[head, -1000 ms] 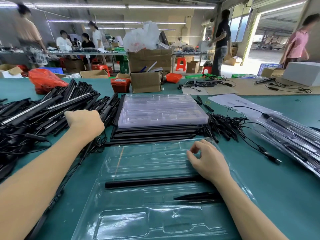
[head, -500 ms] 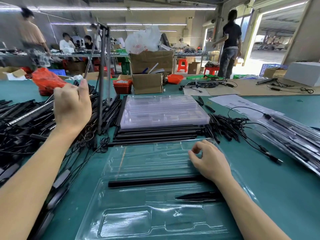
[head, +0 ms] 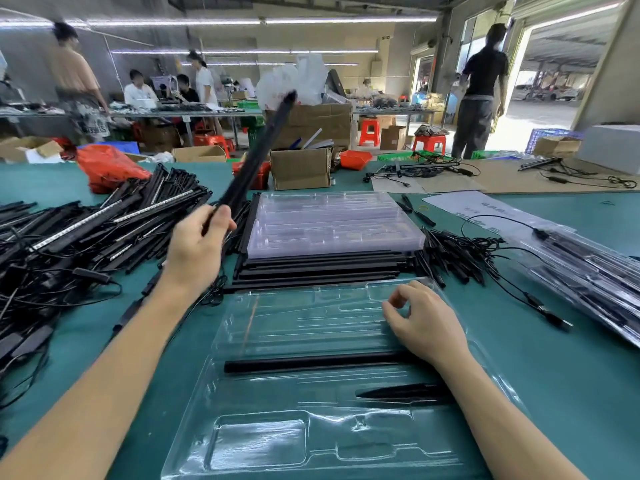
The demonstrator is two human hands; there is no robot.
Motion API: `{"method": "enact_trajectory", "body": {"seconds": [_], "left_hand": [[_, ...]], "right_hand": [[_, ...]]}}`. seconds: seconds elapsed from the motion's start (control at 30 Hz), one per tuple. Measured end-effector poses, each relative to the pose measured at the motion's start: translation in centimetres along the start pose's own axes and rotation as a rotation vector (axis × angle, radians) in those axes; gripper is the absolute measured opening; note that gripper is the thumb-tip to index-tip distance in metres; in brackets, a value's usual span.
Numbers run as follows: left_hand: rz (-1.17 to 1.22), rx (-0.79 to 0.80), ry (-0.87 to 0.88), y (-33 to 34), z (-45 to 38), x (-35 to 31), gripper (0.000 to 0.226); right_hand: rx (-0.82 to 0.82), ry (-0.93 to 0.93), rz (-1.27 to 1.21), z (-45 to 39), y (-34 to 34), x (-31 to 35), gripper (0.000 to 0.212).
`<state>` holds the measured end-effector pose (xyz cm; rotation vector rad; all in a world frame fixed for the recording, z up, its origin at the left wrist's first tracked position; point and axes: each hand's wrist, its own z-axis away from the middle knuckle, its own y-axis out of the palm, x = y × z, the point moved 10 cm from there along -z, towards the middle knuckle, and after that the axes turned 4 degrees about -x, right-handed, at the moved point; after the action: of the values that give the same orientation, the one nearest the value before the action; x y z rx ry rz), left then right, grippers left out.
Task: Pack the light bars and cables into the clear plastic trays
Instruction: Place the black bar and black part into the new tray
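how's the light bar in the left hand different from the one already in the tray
The held light bar is raised and tilted up and away, gripped by the left hand; the packed light bar lies flat, crosswise, in a slot of the clear tray. Both are long, slim and black.

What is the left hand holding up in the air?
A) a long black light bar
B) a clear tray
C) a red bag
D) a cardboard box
A: the left hand grips one end of a long black light bar that slants up above the table, while the right hand rests on the clear plastic tray.
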<state>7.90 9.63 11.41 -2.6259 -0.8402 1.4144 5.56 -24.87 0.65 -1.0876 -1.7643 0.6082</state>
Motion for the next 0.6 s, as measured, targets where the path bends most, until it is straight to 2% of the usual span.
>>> {"method": "enact_trajectory", "body": {"seconds": [0.17,0.37,0.47,0.53,0.6], "left_hand": [[-0.151,-0.021,-0.163,1.4,0.0,4.4,0.038],[-0.370,-0.057,-0.323,-0.7,-3.1,8.2,0.035],[-0.578,-0.068,-0.360,-2.4,-4.6,9.3,0.034],[-0.627,-0.104,-0.372,-3.6,-5.3,10.0,0.031],[-0.633,-0.147,-0.388,-4.5,-5.7,10.4,0.038]], "right_hand": [[0.000,-0.001,-0.004,0.1,-0.1,0.1,0.023],[-0.003,0.008,-0.006,0.0,0.0,-0.1,0.022],[-0.011,0.004,-0.005,0.0,0.0,-0.1,0.022],[-0.018,0.002,-0.008,0.0,-0.1,-0.1,0.022],[-0.021,-0.001,-0.009,0.0,0.0,-0.1,0.022]]}}
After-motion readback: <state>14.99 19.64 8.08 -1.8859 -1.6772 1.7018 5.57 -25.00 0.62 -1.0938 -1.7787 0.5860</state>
